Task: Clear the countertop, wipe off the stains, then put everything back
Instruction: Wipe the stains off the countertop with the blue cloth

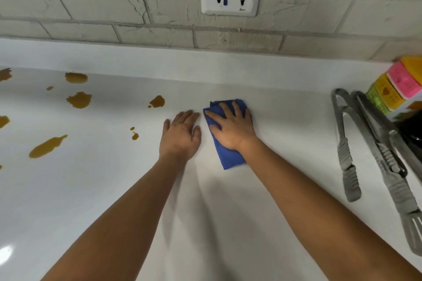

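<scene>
The right hand's fingers (236,109) lay straight and spread, pressing flat on a folded blue cloth (228,155), not curled round it. The right hand (230,130) covered the cloth's far half, and the near end of the cloth stuck out toward the person beside the wrist. The cloth's long axis ran roughly away from the person, tilted a little to the left at its far end. Just beside it, the left hand (180,134) rested palm down on the white table (285,139), fingers relaxed and straight, holding nothing, its thumb close to the cloth's edge but seemingly apart from it.

The brown stains all lay to the left of both hands. The nearest stain (157,101) sat just beyond and left of the left hand's fingertips, with small drops (134,135) near that hand's outer side, and larger blotches (78,99) farther left. So the cloth probably had to travel leftward, and the left hand stood between it and the stains; it was the nearer hand but held no cloth.

To the right, well apart, lay metal tongs (347,162) and a stack of coloured packets (392,89).
</scene>
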